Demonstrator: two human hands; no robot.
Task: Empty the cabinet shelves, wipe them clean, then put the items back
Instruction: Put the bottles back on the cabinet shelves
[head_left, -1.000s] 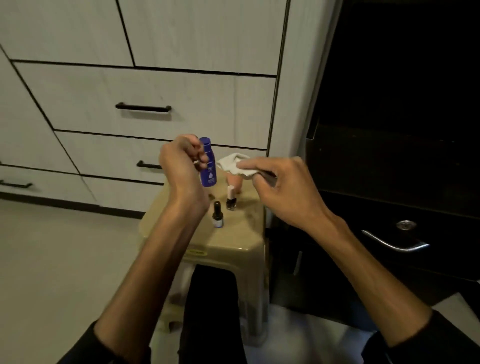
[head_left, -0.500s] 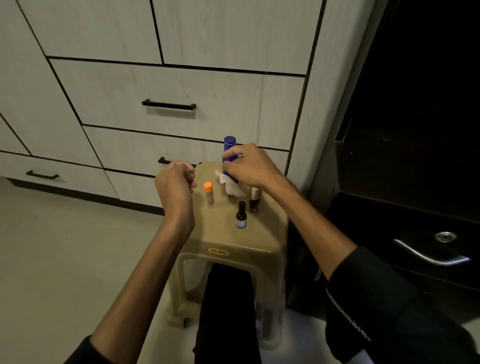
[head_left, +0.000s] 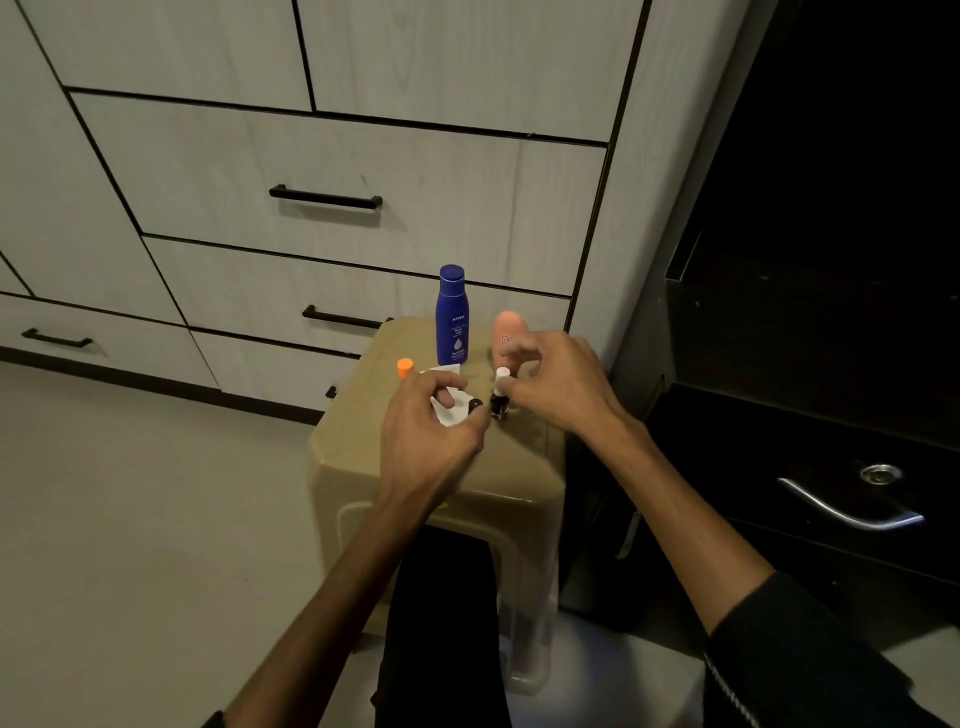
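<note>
Left hand (head_left: 431, 431) curled round white cloth (head_left: 448, 402) and small dark bottle (head_left: 475, 406) over stool (head_left: 395, 447). Right hand (head_left: 558, 384) pinches white cap of polish bottle (head_left: 500, 400) standing on stool. Blue bottle (head_left: 452, 317), peach bottle (head_left: 506, 332), orange-capped tube (head_left: 405, 367) upright behind.

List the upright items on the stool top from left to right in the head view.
Orange-capped tube → blue lotion bottle → white-capped nail polish bottle → peach bottle, partly behind the right hand.
</note>
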